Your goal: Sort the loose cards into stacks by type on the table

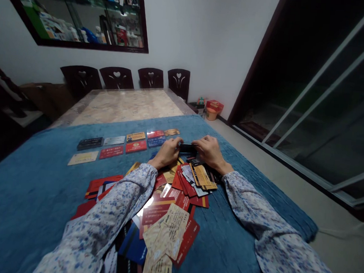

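Note:
Between my two hands is a small dark stack of cards, gripped at its ends near the far side of the pile. My left hand has its fingers closed on the left end. On the right end, the fingers of my right hand are pinched. A loose heap of red, blue, yellow and beige cards spreads below and between my forearms. Just under my right hand lie yellow-and-black cards. Sorted piles stand in two rows to the left, among them black cards, red cards and blue cards.
A blue cloth covers the near part of the stone-topped table. Several dark chairs stand at the far end. An orange bucket sits on the floor by the wall, and a glass sliding door is at right.

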### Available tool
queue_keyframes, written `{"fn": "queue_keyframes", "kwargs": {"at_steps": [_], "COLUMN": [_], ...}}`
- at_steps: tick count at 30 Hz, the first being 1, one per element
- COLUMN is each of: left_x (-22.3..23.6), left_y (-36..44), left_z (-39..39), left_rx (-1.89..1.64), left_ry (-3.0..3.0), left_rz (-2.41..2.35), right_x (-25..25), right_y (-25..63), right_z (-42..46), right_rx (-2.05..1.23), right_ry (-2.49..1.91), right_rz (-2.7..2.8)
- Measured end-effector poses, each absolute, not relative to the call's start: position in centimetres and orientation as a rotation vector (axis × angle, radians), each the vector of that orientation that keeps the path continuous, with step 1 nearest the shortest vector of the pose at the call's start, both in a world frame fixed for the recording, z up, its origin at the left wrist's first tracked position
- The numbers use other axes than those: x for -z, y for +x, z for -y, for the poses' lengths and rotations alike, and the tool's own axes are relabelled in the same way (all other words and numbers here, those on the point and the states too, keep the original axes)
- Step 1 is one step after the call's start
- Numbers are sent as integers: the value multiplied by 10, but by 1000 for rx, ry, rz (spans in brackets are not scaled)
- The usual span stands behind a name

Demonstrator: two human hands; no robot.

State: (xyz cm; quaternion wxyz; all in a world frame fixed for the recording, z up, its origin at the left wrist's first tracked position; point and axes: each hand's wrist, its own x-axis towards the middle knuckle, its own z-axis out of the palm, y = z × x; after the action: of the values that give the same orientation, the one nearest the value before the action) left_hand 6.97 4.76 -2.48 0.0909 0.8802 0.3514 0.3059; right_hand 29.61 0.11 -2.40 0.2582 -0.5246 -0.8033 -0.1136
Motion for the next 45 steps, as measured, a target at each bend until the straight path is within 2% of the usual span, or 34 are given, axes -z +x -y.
{"fn": "queue_keyframes", "kwargs": {"at_steps": [14, 31, 45], "left_x": [25, 15, 11], "left_y": [70, 78, 77], "left_z": [-44, -33, -32], "left_rx": [-830, -507, -546], "left_ry": [2664, 2722, 2698], "left_rz": [-1221, -1368, -1336], "right_x": [29, 31, 25], "right_y": [294, 292, 292], "right_z": [0, -1, 0], "right_rx": [342, 277, 295], "right_ry": [-1507, -1573, -1561], "right_rz": [2163, 2207, 2211]}}
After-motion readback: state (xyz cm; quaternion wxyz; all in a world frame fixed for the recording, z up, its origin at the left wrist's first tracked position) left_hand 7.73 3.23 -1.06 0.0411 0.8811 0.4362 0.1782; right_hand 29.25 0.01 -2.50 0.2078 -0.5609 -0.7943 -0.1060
